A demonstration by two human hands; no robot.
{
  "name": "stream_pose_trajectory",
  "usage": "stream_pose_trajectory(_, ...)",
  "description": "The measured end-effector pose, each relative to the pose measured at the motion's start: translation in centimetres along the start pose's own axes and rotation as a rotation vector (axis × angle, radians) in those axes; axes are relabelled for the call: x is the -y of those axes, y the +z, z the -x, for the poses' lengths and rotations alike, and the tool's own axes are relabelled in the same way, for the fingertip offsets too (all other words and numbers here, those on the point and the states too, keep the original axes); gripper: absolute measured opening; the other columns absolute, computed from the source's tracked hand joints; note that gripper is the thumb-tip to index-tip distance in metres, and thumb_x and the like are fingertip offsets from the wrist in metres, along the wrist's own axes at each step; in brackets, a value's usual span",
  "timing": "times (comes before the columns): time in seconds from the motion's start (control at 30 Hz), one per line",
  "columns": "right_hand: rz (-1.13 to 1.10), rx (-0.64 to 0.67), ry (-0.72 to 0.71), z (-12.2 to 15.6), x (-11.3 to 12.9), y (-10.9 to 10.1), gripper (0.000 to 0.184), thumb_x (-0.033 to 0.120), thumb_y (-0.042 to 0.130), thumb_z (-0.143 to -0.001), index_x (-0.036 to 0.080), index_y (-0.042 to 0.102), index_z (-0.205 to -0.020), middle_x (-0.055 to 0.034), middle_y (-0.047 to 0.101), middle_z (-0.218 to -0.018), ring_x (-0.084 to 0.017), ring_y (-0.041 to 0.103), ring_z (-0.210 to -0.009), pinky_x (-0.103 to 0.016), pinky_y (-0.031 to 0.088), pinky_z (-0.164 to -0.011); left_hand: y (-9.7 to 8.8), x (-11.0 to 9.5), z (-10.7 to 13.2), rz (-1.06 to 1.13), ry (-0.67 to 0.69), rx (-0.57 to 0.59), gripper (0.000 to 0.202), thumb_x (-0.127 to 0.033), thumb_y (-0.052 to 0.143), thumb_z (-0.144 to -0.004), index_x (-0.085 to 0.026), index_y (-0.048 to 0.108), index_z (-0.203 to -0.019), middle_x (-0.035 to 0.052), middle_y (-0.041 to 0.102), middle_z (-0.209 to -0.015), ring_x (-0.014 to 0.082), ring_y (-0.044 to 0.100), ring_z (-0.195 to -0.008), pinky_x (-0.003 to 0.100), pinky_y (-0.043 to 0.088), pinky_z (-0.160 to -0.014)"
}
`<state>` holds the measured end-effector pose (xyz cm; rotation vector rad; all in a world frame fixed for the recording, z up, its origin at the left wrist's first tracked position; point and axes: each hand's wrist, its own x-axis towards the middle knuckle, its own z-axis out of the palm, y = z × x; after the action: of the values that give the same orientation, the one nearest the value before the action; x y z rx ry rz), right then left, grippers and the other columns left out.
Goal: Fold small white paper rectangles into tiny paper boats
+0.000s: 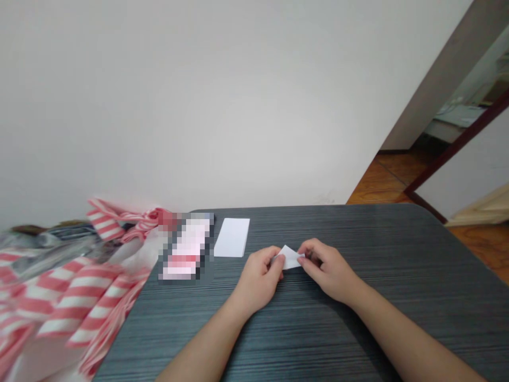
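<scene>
Between my two hands is a small folded piece of white paper (290, 258), roughly triangular with its point facing away from me. My left hand (263, 277) pinches its left corner, thumb on top. At the right corner, the thumb and fingers of my right hand (328, 269) are closed on the same paper. Both hands are just above or resting on the dark table; I cannot tell which. To the left of my left hand lies a stack of white paper sheets (232, 237), flat on the tabletop.
The dark wood-grain table (397, 276) stands against a pale wall (246, 106). A pixelated, blurred-out item (186, 249) lies at its left edge. Red-and-white striped cloth (85, 289) is heaped left of the table. Wooden floor (387, 178) and a dark-red-edged panel (469, 159) show at right.
</scene>
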<state>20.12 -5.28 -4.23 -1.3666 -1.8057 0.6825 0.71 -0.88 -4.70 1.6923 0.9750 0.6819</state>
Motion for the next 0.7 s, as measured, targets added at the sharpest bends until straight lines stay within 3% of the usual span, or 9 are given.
stream_pose_trajectory(0.2,-0.063,0.014,0.059,0.1,0.3,-0.2,0.005,0.017,0.055,-0.089,0.021,0.053,-0.091,0.0036,0.053,-0.069,-0.012,0.049,-0.058,-0.024,0.038,-0.056,0.1,-0.2,0.0,0.119,-0.048,-0.005,0.027,-0.037,0.053,-0.091,-0.017,0.067,-0.103,-0.0009,0.062,-0.061,0.0138,0.057,-0.057,0.023,0.043,-0.057)
stream_pose_trajectory(0.3,-0.021,0.034,-0.005,0.0,0.4,-0.5,0.007,0.017,0.053,-0.091,0.020,0.058,-0.088,0.0005,0.057,-0.073,-0.013,0.051,-0.061,-0.025,0.039,-0.058,0.0,-0.5,-0.1,0.185,-0.070,0.000,0.028,-0.037,0.055,-0.090,-0.015,0.068,-0.101,-0.0007,0.062,-0.059,0.0131,0.056,-0.055,0.022,0.044,-0.056)
stream_pose_trajectory(0.4,-0.036,0.067,-0.072,0.0,0.3,-0.7,0.011,0.016,0.055,-0.090,0.020,0.063,-0.096,-0.0032,0.062,-0.085,-0.013,0.053,-0.065,-0.026,0.042,-0.061,0.0,-0.7,-0.2,0.247,-0.090,-0.006,0.030,-0.037,0.057,-0.088,-0.013,0.069,-0.102,-0.0008,0.061,-0.057,0.0125,0.054,-0.052,0.022,0.043,-0.054)
stream_pose_trajectory(0.7,-0.103,0.087,-0.133,0.1,0.0,-0.8,0.020,0.017,0.062,-0.087,0.022,0.064,-0.107,-0.0073,0.060,-0.103,-0.014,0.057,-0.071,-0.025,0.048,-0.061,-0.2,-1.0,-0.1,0.276,-0.099,0.001,0.031,-0.036,0.057,-0.088,-0.011,0.069,-0.102,-0.0002,0.061,-0.057,0.0113,0.053,-0.051,0.020,0.042,-0.052)
